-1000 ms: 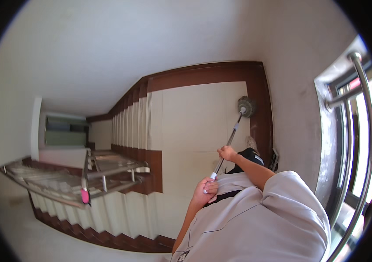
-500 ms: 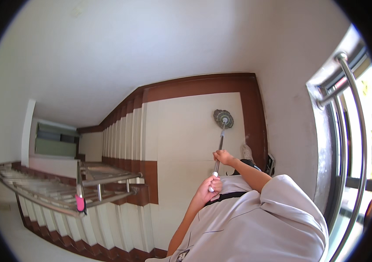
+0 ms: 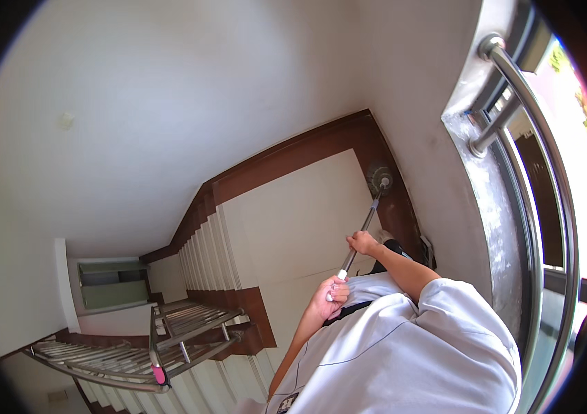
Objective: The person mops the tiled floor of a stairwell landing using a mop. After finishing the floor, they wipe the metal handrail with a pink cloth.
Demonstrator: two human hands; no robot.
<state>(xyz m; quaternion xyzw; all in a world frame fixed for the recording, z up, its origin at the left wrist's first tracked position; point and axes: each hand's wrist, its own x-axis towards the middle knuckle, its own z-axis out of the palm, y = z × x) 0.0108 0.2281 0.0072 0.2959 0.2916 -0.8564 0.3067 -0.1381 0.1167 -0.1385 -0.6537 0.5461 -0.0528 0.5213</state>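
The round, shaggy grey mop with a silver metal pole (image 3: pixel 369 218) slants forward and rightward, its head (image 3: pixel 378 176) on the dark brown floor border (image 3: pixel 393 210). The right hand (image 3: pixel 361 241), nearer that head, wraps the pole; the left hand (image 3: pixel 335 291) clasps the white end (image 3: pixel 342 274).

Landing floor (image 3: pixel 286 238): pale tile (image 3: pixel 307 190) left of the grey mop head (image 3: pixel 377 175) — red-brown border (image 3: pixel 395 207) beneath it — and a shoe (image 3: pixel 384 236) near it, toward the wearer.
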